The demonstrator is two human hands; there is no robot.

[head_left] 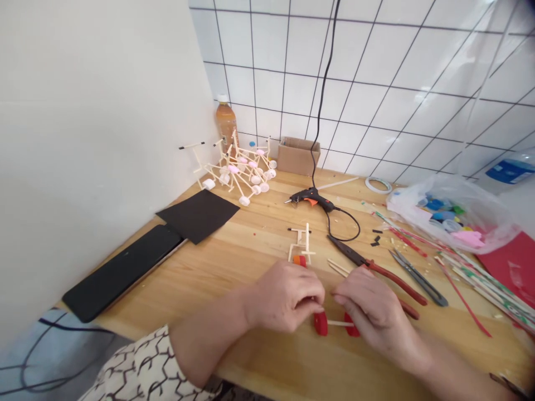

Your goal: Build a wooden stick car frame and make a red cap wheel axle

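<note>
My left hand (288,295) is closed, its fingertips pinched over something too small to make out. To its right, my right hand (371,306) is also closed with thumb and fingers together; whatever is between them is hidden. Below the hands, a red bottle cap (320,323) and a second red cap (351,326) are joined by a thin stick (336,323). Just beyond my left hand stands a small wooden stick frame (307,239) with black-tipped bar, and an orange and red cap (300,260) is beside it, partly hidden.
A glue gun (311,197), pliers (359,259) and snips (420,278) lie beyond and right. Several stick models (242,167), black paper (200,214) and a phone (125,270) are left. A bag of caps (451,211) is at right.
</note>
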